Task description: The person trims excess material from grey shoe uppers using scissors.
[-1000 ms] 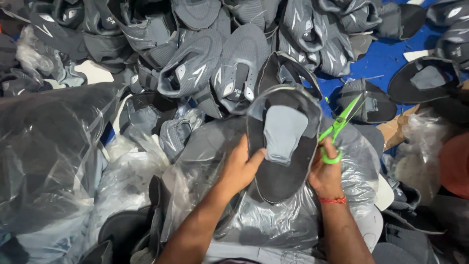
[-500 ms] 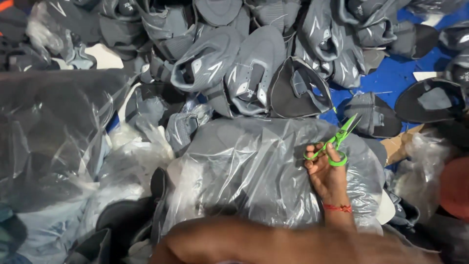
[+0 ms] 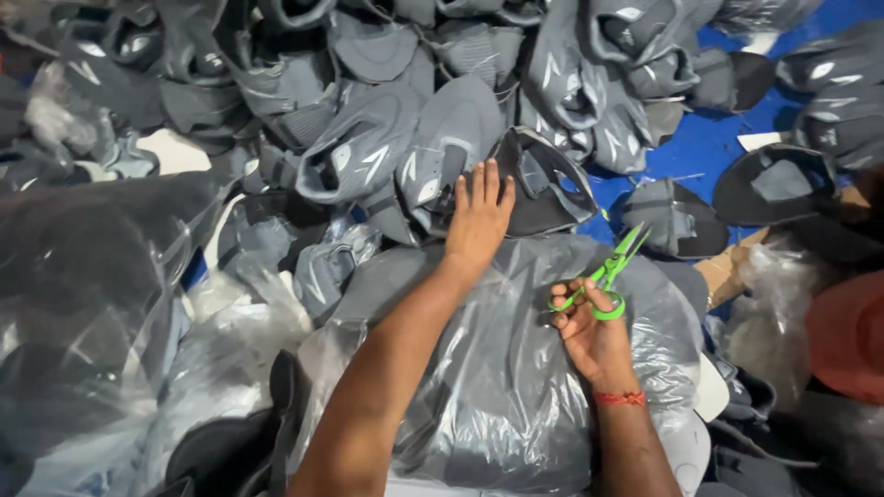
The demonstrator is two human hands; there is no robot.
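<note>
My left hand (image 3: 479, 219) reaches forward with its fingers spread and rests flat on a dark grey shoe upper (image 3: 539, 184) at the near edge of a big pile. Nothing is gripped in it. My right hand (image 3: 589, 322), with a red thread around the wrist, holds small green-handled scissors (image 3: 608, 274) whose blades point up and to the right. Both hands hover over a clear plastic bag (image 3: 516, 387) stuffed with grey uppers, lying right in front of me.
A heap of grey shoe uppers (image 3: 387, 101) covers the far side. A blue floor or mat (image 3: 709, 147) shows at the upper right with loose uppers (image 3: 778, 184) on it. More plastic bags (image 3: 83, 313) lie left. A red object (image 3: 847, 336) sits at right.
One second ago both hands held a shoe upper on the bag. My left arm swept across and now reaches onto the pile, where that upper lies. The scissors stay in my right hand.
</note>
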